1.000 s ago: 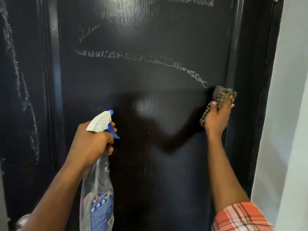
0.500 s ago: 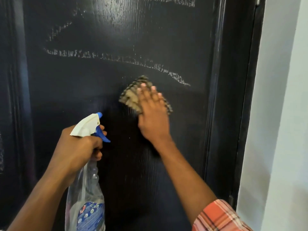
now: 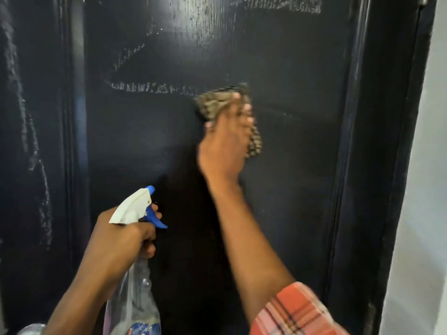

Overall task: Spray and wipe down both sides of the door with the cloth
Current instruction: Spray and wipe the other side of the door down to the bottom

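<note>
Observed at 12 o'clock from frame centre: cloth [image 3: 217,99], brown-and-pale check, bunched, pressed flat to the black door [image 3: 302,177]. Pinned there under right hand [image 3: 225,146]; fingers [image 3: 247,109] laid roughly straight over the fabric, pointing toward 12 o'clock, thumb out at 9 o'clock; not seen curling round it. Heavy motion blur on hand and cloth, so finer finger detail unreadable. Loose tail of cloth hanging at 3 o'clock of the hand, against the door. Forearm running down toward 5 o'clock into a red plaid sleeve [image 3: 295,313] at the bottom edge.

Found at 7 o'clock from centre: left hand [image 3: 121,243], wrapped tight round the neck of a spray bottle [image 3: 135,301]. White spray head [image 3: 131,209] with blue nozzle tip aimed toward 1 o'clock; blue trigger [image 3: 154,218] sticking out past the fingers at 3 o'clock. Clear bottle body hanging toward 6 o'clock, blue label cut by the bottom edge. Bottle well apart from cloth.

Logged on door: whitish residue streak [image 3: 150,87] at 9 o'clock of the cloth, ending just beside it; more streaks at 12 o'clock near the top edge and down the panel at 9 o'clock. Darker patch at 6 o'clock below the right hand. Pale wall [image 3: 425,189] at 3 o'clock, beyond the door edge.
</note>
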`<act>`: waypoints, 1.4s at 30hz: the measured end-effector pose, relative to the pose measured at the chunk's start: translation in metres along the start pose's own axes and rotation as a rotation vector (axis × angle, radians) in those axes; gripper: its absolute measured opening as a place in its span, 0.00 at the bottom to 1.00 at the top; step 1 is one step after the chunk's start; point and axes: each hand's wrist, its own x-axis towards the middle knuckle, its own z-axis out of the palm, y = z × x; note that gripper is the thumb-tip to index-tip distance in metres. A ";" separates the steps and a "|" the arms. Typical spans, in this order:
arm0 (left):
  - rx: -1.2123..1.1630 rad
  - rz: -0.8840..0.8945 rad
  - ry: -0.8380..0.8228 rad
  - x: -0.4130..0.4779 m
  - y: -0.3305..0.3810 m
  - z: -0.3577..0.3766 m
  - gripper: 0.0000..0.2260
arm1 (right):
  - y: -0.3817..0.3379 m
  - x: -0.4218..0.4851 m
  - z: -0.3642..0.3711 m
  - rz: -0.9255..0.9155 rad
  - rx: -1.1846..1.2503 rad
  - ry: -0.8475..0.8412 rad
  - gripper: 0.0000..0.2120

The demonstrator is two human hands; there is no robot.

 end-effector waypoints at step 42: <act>0.026 0.105 -0.105 0.065 0.039 -0.109 0.16 | 0.075 0.038 -0.026 0.318 -0.141 0.043 0.28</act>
